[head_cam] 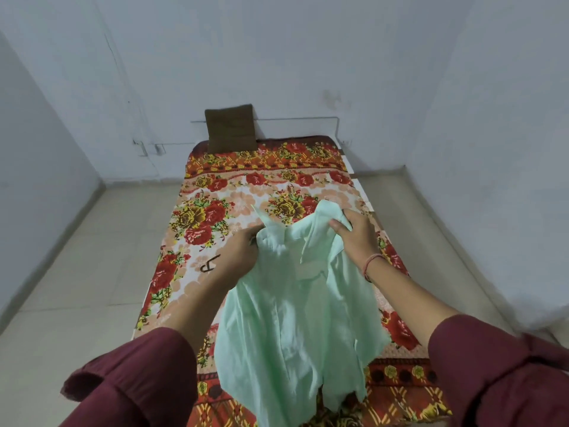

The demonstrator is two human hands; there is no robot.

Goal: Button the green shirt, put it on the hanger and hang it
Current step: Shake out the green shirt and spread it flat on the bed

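Green shirt [295,318], held by its top edge above the near half of the bed, the hem trailing toward the foot. The left hand [243,254] grips one side of the neck opening and the right hand [354,238] is clamped on the other; the hands are apart, with slack cloth between them. The step in hand appears to be sorting out the front edges for buttoning. This is best done with the shirt laid flat, front up, the plackets aligned, starting at the collar. Buttons cannot be made out, and no hanger is in view. The cloth is thin, pale mint, limp and creased, so it will likely twist. Beneath it lies a matte floral bedsheet [215,211] in red and yellow. A brown padded pillow [231,127] leans on the painted wall, and pale floor tiles [77,272] surround the bed.
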